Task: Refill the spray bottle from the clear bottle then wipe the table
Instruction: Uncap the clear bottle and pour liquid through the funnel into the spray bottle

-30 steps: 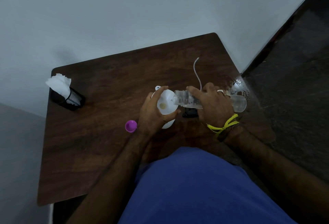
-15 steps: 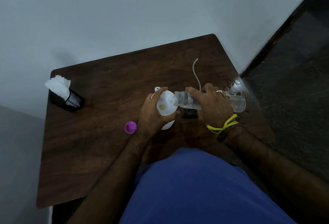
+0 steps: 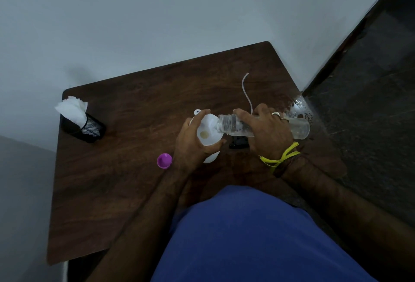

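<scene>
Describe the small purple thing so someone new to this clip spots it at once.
Start at the dark wooden table against the wall. Just left of the left hand, which grips a white funnel, lies the purple cap on bare wood. It is the only brightly coloured thing on the tabletop, round and lying alone.

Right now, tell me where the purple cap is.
In the head view, the purple cap lies on the table, just left of the left hand that grips the white funnel.

Dark wooden table (image 3: 125,192) bears purple cap (image 3: 164,160), mesh tissue holder (image 3: 89,127)
</scene>
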